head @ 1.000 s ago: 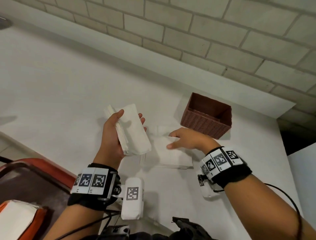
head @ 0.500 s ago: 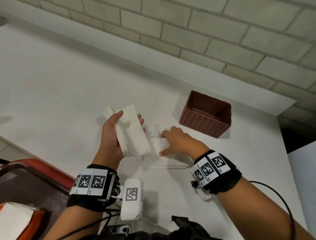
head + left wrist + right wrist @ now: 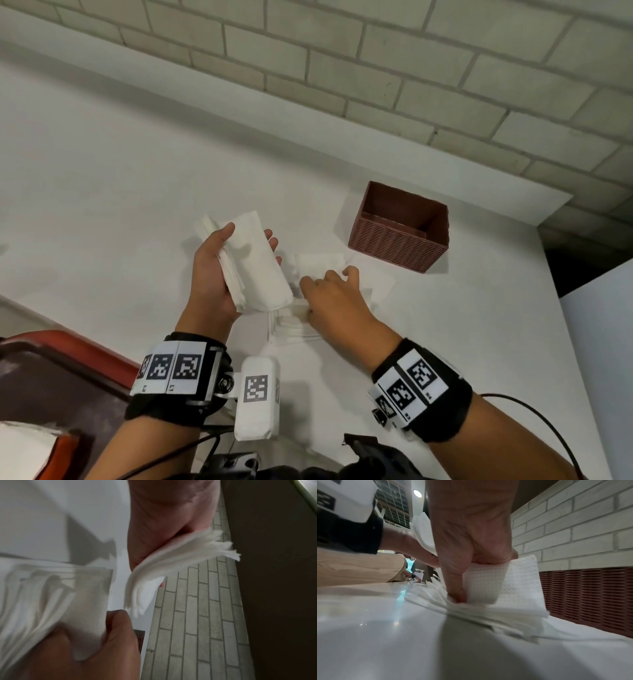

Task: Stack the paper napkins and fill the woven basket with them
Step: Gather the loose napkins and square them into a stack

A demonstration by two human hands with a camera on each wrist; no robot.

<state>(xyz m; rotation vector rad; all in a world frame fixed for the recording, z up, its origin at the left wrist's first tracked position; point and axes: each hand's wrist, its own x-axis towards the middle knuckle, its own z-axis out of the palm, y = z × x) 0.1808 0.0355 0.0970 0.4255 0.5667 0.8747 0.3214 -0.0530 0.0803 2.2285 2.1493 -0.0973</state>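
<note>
Head view, napkins on table: loose paper napkins [image 3: 346, 274] lie partly hidden under the right hand [image 3: 334, 298], on the white table [image 3: 102, 205].
Hard to see: left wrist view is blurred; only a sliver of the woven basket [image 3: 399, 228] shows there.
Change: right hand has slid nearer the left hand [image 3: 214, 274] since a second ago.
Right hand: fingers curled, pinching a folded napkin [image 3: 485, 582] off the pile.
Left hand: clamped round a napkin stack [image 3: 255, 263], above the table.
Basket: beyond the right hand, by the brick wall [image 3: 411, 68].
</note>
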